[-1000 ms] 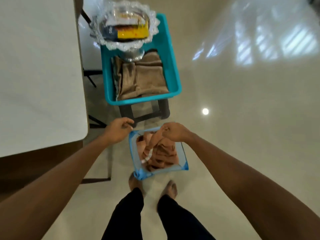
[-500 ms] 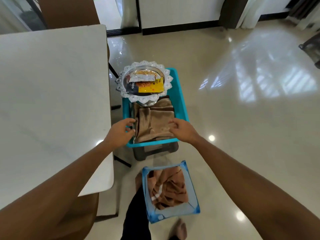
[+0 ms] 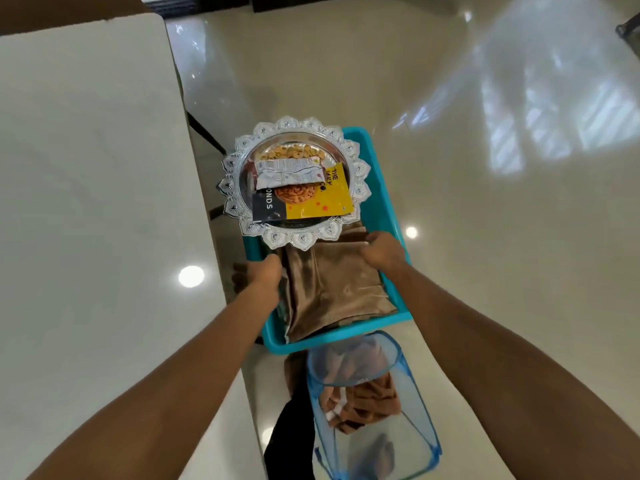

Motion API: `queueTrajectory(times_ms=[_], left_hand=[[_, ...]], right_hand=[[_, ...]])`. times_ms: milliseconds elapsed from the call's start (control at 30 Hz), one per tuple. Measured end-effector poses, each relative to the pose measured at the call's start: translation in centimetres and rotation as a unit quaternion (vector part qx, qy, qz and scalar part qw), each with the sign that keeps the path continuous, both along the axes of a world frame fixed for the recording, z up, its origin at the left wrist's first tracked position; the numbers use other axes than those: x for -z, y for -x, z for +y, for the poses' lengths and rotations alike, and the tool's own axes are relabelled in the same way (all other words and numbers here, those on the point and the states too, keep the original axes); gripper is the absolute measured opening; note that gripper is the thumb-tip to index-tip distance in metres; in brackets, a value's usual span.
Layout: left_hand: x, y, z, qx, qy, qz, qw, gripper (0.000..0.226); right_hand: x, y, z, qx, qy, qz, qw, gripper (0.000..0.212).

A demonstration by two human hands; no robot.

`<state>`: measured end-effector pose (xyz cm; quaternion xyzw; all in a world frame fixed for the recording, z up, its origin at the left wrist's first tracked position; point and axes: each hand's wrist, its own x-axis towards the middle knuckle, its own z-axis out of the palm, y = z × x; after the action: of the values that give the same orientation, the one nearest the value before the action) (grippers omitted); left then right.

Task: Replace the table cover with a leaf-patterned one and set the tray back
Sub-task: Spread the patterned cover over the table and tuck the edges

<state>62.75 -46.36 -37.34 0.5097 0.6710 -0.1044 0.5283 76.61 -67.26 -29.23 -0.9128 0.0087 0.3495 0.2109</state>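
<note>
Beside the white rectangular table [image 3: 86, 202], a teal plastic bin [image 3: 332, 342] is seen holding a folded, shiny brown cloth [image 3: 332, 289]. Its far end is overlapped by the silver scallop-edged tray [image 3: 299, 241] of snack packets, which is perched across the bin and stands in the way. Nearer, a blue mesh hamper [image 3: 420, 441] of crumpled brown fabric [image 3: 367, 403] is set on the floor. Since half a second earlier, both hands have been moved farther in. The cloth's left edge is gripped by the left hand [image 3: 265, 275], its far right corner by the right hand [image 3: 382, 252], fingers curled.
</note>
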Motion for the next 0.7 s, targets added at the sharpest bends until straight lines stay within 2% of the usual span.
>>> queueTrajectory(times_ms=[67,167,233,333,400,500,600,700], left_hand=[[4.1,0.3,-0.4,-0.041,0.023,0.020,0.999,0.097],[2.7,-0.3,-1.5,-0.076,0.024,0.046,0.996,0.085],[-2.8,-1.1,-2.8,-0.045,0.009,0.061,0.997,0.089],[-4.8,-0.4,-4.4,0.053,-0.032,0.090,0.994,0.094],[-4.9,-0.2,-5.0,0.104,-0.056,0.110,0.987,0.094],[-5.3,-0.4,-5.1,0.116,-0.054,0.110,0.986,0.096],[-4.0,-0.2,-4.6,0.099,-0.049,0.092,0.990,0.103],[-3.3,-0.1,-4.5,0.107,-0.040,0.090,0.989,0.108]], right_hand=[[2.3,1.0,-0.7,-0.017,0.022,0.042,0.999,0.040],[5.1,2.7,-1.0,0.022,0.039,0.088,0.995,0.071],[6.0,3.4,-1.1,0.035,0.065,0.066,0.995,0.081],[6.6,3.8,-1.4,0.096,0.038,0.071,0.992,0.090],[6.5,3.7,-1.6,0.131,0.011,0.094,0.987,0.073],[5.7,3.7,-1.2,0.069,0.024,0.102,0.992,0.040],[3.7,3.5,-0.4,0.010,0.020,0.064,0.998,0.018],[1.2,3.2,-0.7,-0.001,-0.021,0.045,0.999,0.007]])
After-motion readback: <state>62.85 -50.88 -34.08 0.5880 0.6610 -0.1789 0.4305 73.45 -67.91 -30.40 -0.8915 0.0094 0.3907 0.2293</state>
